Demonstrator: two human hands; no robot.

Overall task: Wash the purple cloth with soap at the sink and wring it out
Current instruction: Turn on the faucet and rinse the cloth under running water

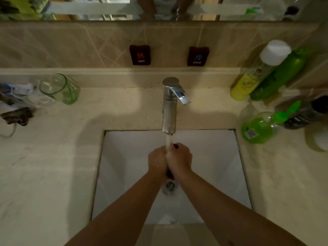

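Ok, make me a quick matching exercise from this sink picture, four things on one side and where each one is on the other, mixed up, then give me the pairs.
Things:
1. glass tumbler
2. green soap bottle
3. HOT label
4. purple cloth

Places:
A. on the tiled wall behind the tap
B. on the counter, left of the sink
C. squeezed between both hands under the running water
D. on the counter, right of the sink

Pairs: 1-B, 2-D, 3-A, 4-C
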